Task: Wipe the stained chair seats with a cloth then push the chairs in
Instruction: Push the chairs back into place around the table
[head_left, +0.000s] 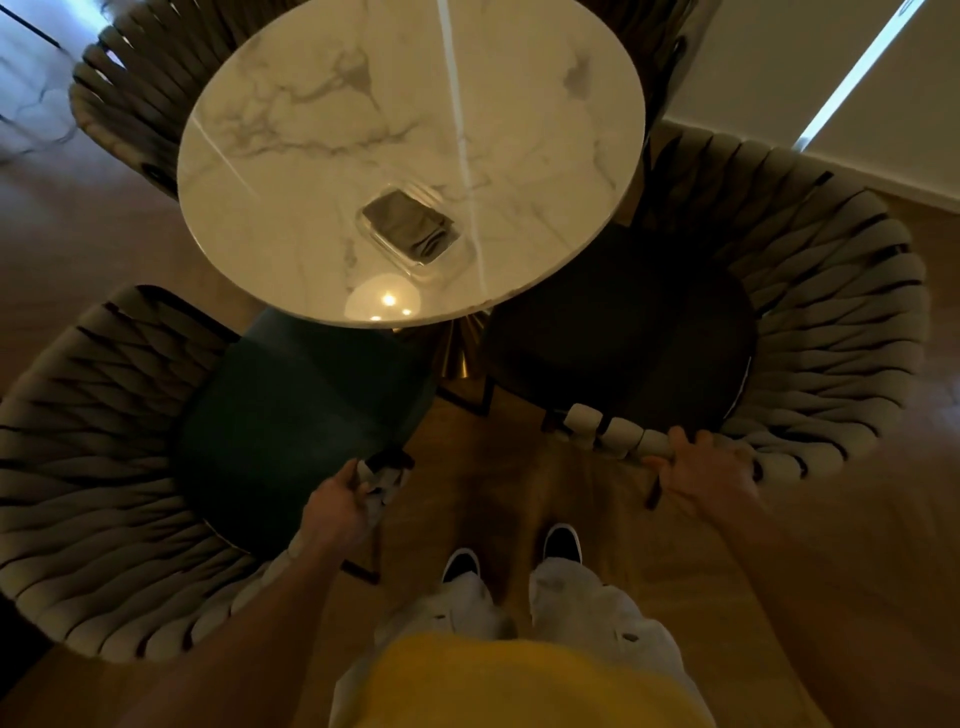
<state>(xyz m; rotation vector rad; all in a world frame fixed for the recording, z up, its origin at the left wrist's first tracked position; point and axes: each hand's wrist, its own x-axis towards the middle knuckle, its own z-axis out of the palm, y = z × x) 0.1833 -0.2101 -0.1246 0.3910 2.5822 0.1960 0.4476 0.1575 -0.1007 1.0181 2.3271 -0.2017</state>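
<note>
A folded grey cloth (410, 224) lies in a clear tray on the round marble table (291, 171). Two woven-back chairs stand at the table's near side. The left chair (93, 467) has a dark teal seat (296, 415). The right chair (841, 332) has a dark seat (623, 338) partly under the tabletop. My left hand (340, 506) grips the end of the left chair's woven arm. My right hand (709, 478) grips the end of the right chair's woven arm. No stain shows on either seat in this dim light.
Two more woven chairs stand at the far side, one at the left (119, 98) and a dark one at the right (670, 67). A gold pedestal (460, 353) holds the table up. My feet stand on the wooden floor (519, 467) between the near chairs. A white wall (779, 78) rises at the right.
</note>
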